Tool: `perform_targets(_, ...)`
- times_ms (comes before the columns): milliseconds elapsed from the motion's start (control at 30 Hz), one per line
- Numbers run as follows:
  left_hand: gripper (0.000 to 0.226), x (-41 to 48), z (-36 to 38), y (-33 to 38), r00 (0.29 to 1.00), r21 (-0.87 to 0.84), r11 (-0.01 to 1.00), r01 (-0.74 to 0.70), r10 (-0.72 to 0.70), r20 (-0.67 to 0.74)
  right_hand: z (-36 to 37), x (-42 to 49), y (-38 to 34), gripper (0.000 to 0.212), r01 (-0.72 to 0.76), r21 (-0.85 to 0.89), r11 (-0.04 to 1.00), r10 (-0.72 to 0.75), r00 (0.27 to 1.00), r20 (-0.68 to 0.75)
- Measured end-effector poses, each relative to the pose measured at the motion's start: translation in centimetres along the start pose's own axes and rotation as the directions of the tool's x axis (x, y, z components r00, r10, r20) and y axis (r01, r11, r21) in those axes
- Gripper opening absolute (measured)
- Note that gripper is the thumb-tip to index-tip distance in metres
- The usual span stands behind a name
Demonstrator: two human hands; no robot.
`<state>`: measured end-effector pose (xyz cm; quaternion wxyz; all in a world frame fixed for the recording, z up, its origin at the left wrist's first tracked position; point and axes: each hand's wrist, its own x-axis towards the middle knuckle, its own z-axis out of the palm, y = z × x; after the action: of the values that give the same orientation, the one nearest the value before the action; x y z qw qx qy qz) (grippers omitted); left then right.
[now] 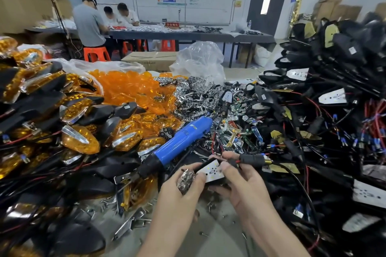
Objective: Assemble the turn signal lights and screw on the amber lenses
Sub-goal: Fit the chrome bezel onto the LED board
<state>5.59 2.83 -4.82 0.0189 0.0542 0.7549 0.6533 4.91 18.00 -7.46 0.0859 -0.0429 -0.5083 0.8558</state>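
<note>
On the worktop (219,233), finished lights (62,121) were heaped at the left and wired housings (334,89) at the right. Behind the finished lights lay loose lenses (129,87), with reflectors (194,94) just right of them. A screwdriver (177,140) lay aslant between the heaps. Before it, at the near centre, a single housing (211,170) was held. A bag (200,58) and a box (150,59) stood behind the reflectors.

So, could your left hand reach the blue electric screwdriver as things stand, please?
Probably yes: the blue electric screwdriver lies uncovered on the pile, just beyond the left hand. That hand grips a chrome reflector though, which it would likely have to set down first.
</note>
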Motion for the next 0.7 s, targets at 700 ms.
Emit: perform_targets(700,0.026,0.5,-2.3,-0.2,0.998,-0.074,0.997,-0.008,0.003,-0.071,-0.3,-1.1,-1.8,0.036,0.147,-0.024,0.989,-0.148,0.975,-0.166)
